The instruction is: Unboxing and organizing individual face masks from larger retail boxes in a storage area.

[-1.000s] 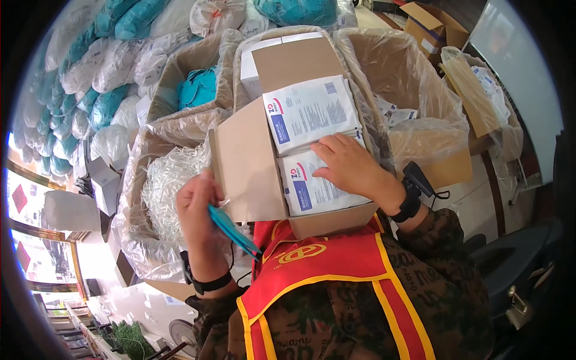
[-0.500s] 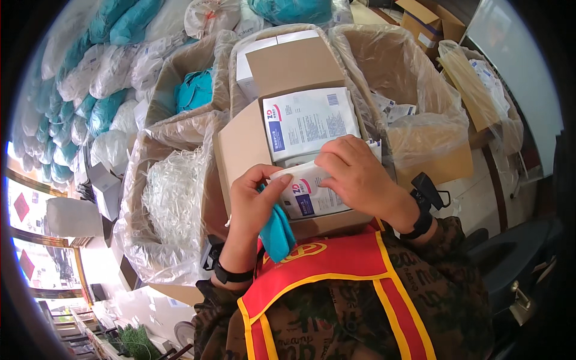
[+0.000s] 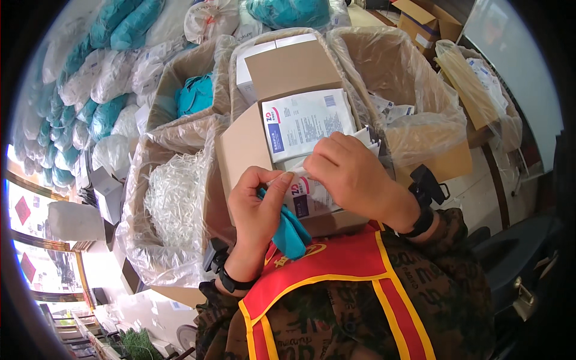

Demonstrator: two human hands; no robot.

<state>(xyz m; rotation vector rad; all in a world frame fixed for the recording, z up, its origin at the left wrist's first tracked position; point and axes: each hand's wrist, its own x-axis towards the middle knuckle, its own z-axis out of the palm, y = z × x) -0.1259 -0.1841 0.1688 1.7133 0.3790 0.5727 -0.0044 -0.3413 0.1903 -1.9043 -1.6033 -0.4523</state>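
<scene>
A flat white printed packet point(image 3: 312, 197) with a dark blue panel and a pink stroke is held upright above the front of an open cardboard box point(image 3: 243, 150). My left hand point(image 3: 259, 195) pinches its left top corner between thumb and forefinger. A folded teal piece of cloth-like material point(image 3: 292, 235), shaped like a folded mask, hangs below that hand, tucked in its other fingers. Closed on the packet's top edge is my right hand point(image 3: 348, 171), knuckles up; its fingertips are partly hidden. Behind the hands, another white packet point(image 3: 307, 123) lies on top in the box.
Plastic-lined cartons surround the box: one with white strips point(image 3: 177, 195) at left, one with teal pieces point(image 3: 195, 94) behind it, and one with white packets point(image 3: 399, 112) at right. Stuffed bags point(image 3: 111, 75) are piled far left. A chair point(image 3: 510, 264) stands at right.
My right hand has slid left along the packet's top edge, closer to my left hand. The packet has buckled somewhat, and the teal piece has swung slightly right.
</scene>
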